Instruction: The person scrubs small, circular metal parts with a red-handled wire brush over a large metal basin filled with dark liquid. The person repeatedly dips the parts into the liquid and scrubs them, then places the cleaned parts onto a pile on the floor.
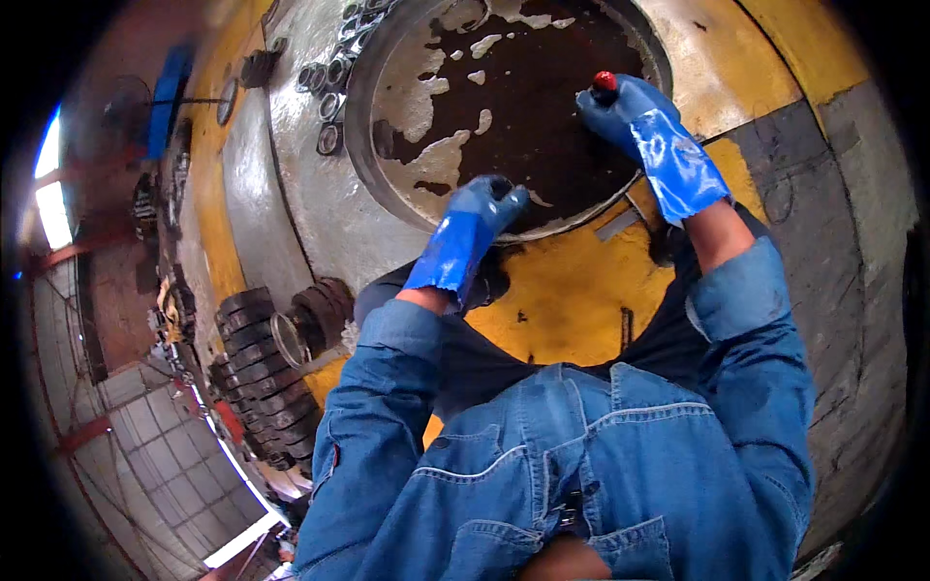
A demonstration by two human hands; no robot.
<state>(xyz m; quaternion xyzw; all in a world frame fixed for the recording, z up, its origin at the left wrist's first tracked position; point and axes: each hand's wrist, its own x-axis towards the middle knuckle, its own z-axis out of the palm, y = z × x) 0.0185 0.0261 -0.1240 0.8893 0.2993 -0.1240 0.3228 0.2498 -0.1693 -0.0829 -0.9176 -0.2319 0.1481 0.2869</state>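
In front of me lies a wide round basin (366,160) of dark liquid with patches of pale foam. My right hand (625,121), in a blue rubber glove, is over its right side, with the fingers wrapped round a red-ended handle (604,81); the rest of that tool is hidden. My left hand (484,205), gloved alike, is above the near rim with its fingers curled in. Whatever it may hold is hidden by the glove.
Several metal rings (330,107) stand along the basin's left edge. Stacked dark ring-shaped parts (266,373) are at my left, next to another ringed part (320,310). The yellow floor (572,290) shows between my legs, with grey sheeting (804,194) on the right.
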